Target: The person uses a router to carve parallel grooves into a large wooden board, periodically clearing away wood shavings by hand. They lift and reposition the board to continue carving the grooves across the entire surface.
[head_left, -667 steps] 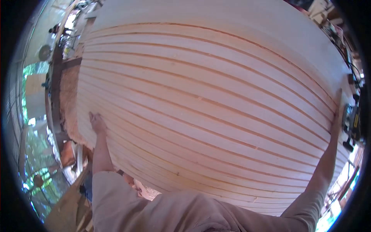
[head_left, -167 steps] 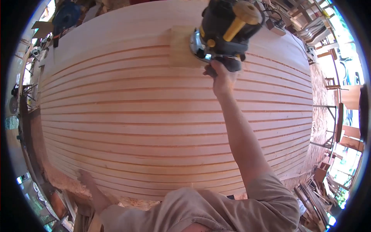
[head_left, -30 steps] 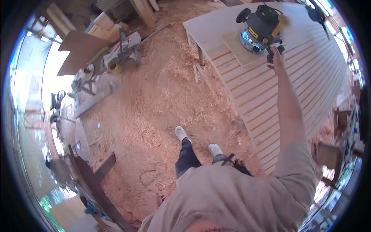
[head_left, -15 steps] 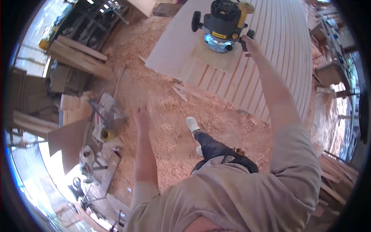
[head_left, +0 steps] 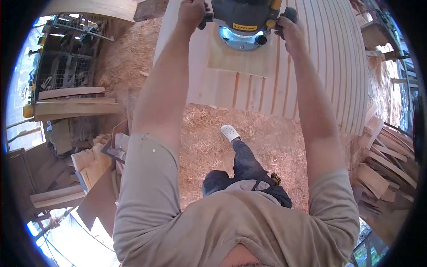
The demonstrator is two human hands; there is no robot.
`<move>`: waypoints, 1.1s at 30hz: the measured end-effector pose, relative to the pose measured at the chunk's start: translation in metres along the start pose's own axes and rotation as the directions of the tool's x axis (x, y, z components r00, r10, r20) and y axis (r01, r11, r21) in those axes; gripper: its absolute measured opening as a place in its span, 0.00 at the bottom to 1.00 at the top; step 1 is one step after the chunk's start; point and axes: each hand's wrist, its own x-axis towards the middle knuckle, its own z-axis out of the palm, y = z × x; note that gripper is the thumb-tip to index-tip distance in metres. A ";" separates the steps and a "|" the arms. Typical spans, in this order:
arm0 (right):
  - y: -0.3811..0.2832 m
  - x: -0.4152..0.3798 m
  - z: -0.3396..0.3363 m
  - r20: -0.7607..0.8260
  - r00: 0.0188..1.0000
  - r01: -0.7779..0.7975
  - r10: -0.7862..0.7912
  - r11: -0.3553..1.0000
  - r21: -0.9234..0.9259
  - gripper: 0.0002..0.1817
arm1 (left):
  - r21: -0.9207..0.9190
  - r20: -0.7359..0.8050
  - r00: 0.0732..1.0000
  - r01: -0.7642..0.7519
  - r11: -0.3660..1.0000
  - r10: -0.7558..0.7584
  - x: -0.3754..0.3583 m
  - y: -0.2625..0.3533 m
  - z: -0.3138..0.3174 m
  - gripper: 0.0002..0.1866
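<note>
A dark router (head_left: 242, 17) with a lit base stands near the end of a pale, grooved wooden panel (head_left: 324, 80). Under its base lies a thin rectangular sheet of wood (head_left: 233, 64). My left hand (head_left: 192, 15) is closed around the left side handle, at the top of the view. On the other side, my right hand (head_left: 290, 33) grips the right handle, its fingers wrapped around it. The router's upper part is cut off by the frame's top edge, and so is part of my left hand.
Shavings (head_left: 207, 122) cover the floor around my white shoe (head_left: 229, 132). Wood offcuts (head_left: 373, 180) are heaped at the right. To the left are stacked boards (head_left: 78, 107) and a wire-mesh rack (head_left: 73, 69).
My left hand has risen from beside my body to the router's left handle and closed on it. My right hand stays on its handle. The view has turned and shifted.
</note>
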 end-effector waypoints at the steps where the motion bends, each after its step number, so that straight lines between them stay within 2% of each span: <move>1: -0.001 -0.002 0.000 -0.032 0.999 -0.012 0.011 0.999 -0.030 0.14 | -0.023 0.036 0.999 0.015 1.000 -0.014 0.000 -0.005 0.001 0.20; 2: -0.001 -0.002 -0.001 -0.048 0.999 -0.017 0.015 0.999 -0.035 0.14 | -0.027 0.052 0.998 0.020 0.999 -0.019 0.002 -0.011 0.000 0.20; 4: -0.004 0.000 -0.007 0.050 0.998 -0.046 0.049 0.998 -0.052 0.10 | -0.123 0.172 0.985 0.047 0.991 -0.025 0.010 -0.021 -0.002 0.20; 5: -0.004 -0.001 -0.009 0.037 0.998 -0.054 0.057 0.996 -0.066 0.10 | -0.132 0.185 0.982 0.060 0.989 -0.035 0.011 -0.026 0.002 0.20; 7: -0.005 0.000 -0.004 -0.095 0.992 -0.101 0.082 0.971 -0.216 0.16 | -0.256 0.088 0.994 -0.032 0.966 0.057 0.015 -0.033 0.006 0.21; 8: -0.020 -0.012 0.005 -0.088 0.994 -0.071 0.059 0.987 -0.143 0.05 | -0.143 0.111 0.993 -0.012 0.990 0.029 0.000 -0.015 0.002 0.22; 9: -0.018 -0.012 0.005 -0.090 0.994 -0.076 0.063 0.986 -0.148 0.05 | -0.145 0.113 0.993 -0.007 0.989 0.023 0.005 -0.024 0.001 0.22; 11: -0.019 -0.015 0.004 -0.014 0.994 -0.108 0.107 0.986 -0.127 0.07 | -0.166 0.116 0.985 -0.107 0.980 0.127 0.010 -0.032 0.002 0.23; 12: -0.021 -0.020 0.005 -0.020 0.994 -0.111 0.109 0.985 -0.129 0.07 | -0.169 0.121 0.985 -0.103 0.980 0.124 0.007 -0.033 0.002 0.23; 14: -0.025 -0.031 0.006 -0.054 0.994 -0.106 0.098 0.982 -0.156 0.07 | -0.204 0.030 0.998 -0.054 0.978 0.061 -0.003 -0.031 0.004 0.23; 17: -0.026 -0.042 0.007 -0.066 0.994 -0.102 0.091 0.977 -0.188 0.07 | -0.160 0.111 0.990 -0.069 0.985 0.088 -0.017 -0.028 -0.007 0.23; 20: -0.025 -0.056 0.009 -0.107 0.990 -0.112 0.092 0.975 -0.194 0.07 | -0.164 0.120 0.993 0.014 0.986 0.005 -0.034 -0.021 -0.012 0.22; 24: -0.019 -0.074 0.006 -0.076 0.992 -0.118 0.104 0.971 -0.208 0.08 | -0.210 0.094 0.995 -0.001 0.978 0.021 -0.052 -0.029 -0.021 0.22; 27: -0.015 -0.091 0.007 -0.084 0.990 -0.124 0.112 0.981 -0.147 0.08 | -0.182 0.141 0.990 0.036 0.983 -0.010 -0.068 -0.031 -0.028 0.21; 33: -0.003 -0.121 0.000 -0.120 0.988 -0.124 0.098 0.965 -0.232 0.07 | -0.214 0.117 0.993 0.005 0.977 0.020 -0.098 -0.042 -0.038 0.21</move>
